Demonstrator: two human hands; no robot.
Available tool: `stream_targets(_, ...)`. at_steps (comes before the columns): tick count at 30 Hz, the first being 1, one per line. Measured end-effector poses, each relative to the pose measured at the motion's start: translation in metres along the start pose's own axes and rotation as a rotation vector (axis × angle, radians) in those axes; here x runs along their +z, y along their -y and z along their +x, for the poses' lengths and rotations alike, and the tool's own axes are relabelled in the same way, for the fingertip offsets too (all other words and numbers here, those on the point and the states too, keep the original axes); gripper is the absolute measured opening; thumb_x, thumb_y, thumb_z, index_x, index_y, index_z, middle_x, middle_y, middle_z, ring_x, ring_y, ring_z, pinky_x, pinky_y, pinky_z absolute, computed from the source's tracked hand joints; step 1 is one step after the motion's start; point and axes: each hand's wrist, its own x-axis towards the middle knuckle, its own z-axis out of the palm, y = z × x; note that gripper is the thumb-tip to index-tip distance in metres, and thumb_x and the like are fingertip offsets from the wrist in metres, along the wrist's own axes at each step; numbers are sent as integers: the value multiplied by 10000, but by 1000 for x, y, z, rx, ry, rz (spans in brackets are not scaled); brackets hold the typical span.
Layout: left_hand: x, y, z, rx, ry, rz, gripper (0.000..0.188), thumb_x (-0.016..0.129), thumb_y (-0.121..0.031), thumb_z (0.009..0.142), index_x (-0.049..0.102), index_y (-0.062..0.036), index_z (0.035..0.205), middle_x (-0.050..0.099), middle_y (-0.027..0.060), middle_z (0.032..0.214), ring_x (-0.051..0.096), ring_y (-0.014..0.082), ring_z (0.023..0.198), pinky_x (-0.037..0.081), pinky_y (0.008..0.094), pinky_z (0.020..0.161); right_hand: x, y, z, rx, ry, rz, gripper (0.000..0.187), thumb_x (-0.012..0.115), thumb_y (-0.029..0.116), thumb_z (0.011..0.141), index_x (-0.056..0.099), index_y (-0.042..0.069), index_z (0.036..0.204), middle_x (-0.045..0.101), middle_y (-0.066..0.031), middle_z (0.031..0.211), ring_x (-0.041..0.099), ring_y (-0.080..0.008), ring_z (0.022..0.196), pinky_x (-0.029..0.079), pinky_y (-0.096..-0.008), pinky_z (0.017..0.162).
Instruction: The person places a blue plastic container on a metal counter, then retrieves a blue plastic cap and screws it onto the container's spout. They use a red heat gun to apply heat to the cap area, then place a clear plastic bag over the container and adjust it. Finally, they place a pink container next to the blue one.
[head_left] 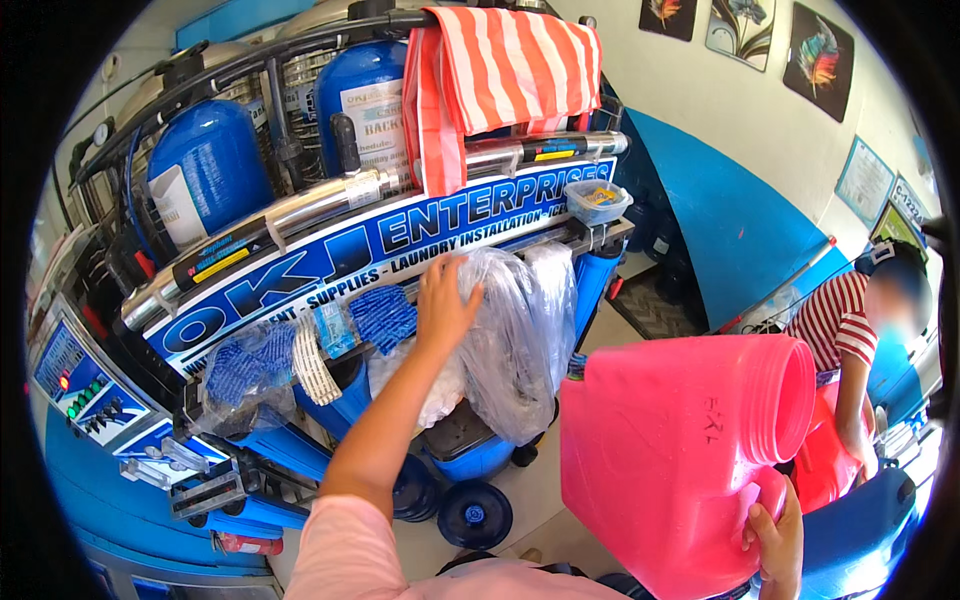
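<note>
My right hand [770, 535] is wrapped round the handle of a large pink plastic water jug [650, 440]. The jug is tilted, its uncapped threaded mouth facing right. My left hand [447, 305] is raised at the left edge of a hanging bundle of clear plastic bags [510, 340]. Its fingers are apart and bent; no firm hold on the plastic shows. Left of that hand hang blue patterned strips [383, 318], a white strip of seals [312, 365] and a clear bag of blue pieces [245, 365]. A whitish bag [425, 385] hangs below my left wrist.
Behind stand blue tanks [210, 165], steel tubes and a striped cloth [500, 75]. A small tub [597, 200] sits on the rack's right end. Round blue bottles [475, 513] are on the floor. At right, a person in a striped shirt [830, 320] handles a red container [825, 455].
</note>
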Motion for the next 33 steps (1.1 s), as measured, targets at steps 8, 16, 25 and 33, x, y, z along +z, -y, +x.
stream_targets(8,31,58,40,-306,270,-14,615,709,-391,800,540,-23,1263,550,227,1286,545,345,1172,438,418,973,24,5,37,-95,122,355,465,716,266,850,491,-29,1130,501,-16,610,472,-90,451,392,-209,435)
stream_targets(16,9,53,53,-165,299,-116,306,671,-268,811,690,-85,1055,626,167,1141,578,346,1084,457,396,930,57,25,81,-120,304,321,471,666,258,886,495,-19,1227,501,-11,637,488,-79,492,416,-210,447)
stream_targets(25,-48,25,51,158,639,-473,452,587,-170,909,531,-146,1357,454,145,1371,453,334,1244,372,417,1052,66,29,109,-134,402,336,470,607,245,926,464,-7,1295,466,21,718,472,-60,536,419,-199,462)
stream_targets(33,-17,-2,-115,-267,-433,-345,209,554,-20,875,500,-3,1076,490,182,1113,449,345,1123,348,440,994,56,35,127,-140,370,384,271,575,281,947,504,54,1075,417,18,635,417,-63,497,377,-202,424)
